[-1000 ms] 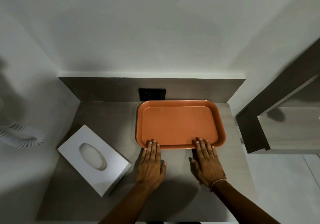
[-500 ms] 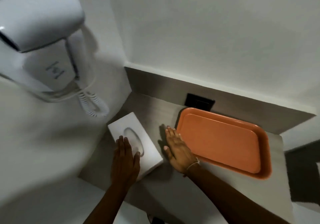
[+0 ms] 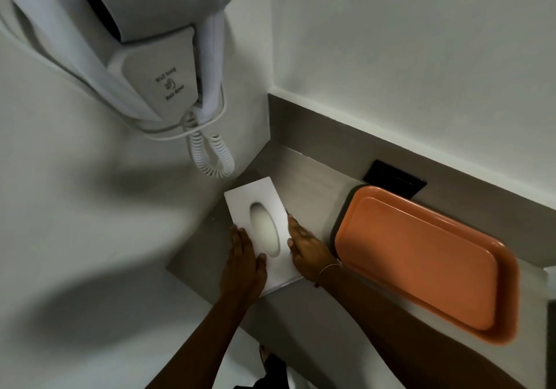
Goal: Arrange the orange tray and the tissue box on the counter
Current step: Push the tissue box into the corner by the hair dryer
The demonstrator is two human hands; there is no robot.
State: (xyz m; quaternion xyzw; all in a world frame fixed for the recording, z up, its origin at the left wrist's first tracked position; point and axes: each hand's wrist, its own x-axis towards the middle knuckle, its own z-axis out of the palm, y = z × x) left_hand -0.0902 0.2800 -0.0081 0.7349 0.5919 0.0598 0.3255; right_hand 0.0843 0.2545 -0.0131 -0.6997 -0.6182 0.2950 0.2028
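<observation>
A white tissue box [image 3: 255, 196] with an oval slot lies on the grey counter [image 3: 313, 184], near the left wall. My left hand [image 3: 245, 263] rests flat on its near left corner, thumb on the top. Along the box's right side lies my right hand [image 3: 308, 248], fingers pressed against that side. An empty orange tray [image 3: 421, 265] sits to the right on the same counter, close to the back splash, touched by neither hand.
A white wall-hung hair dryer [image 3: 144, 45] with a coiled cord [image 3: 210, 154] hangs above the counter's left end. A black socket plate [image 3: 394, 182] is set in the back splash behind the tray. The counter's front edge runs below my forearms.
Both hands left the tray's front rim and moved left to the tissue box. The box now lies straighter, closer to the left wall. My view swung left and up.
</observation>
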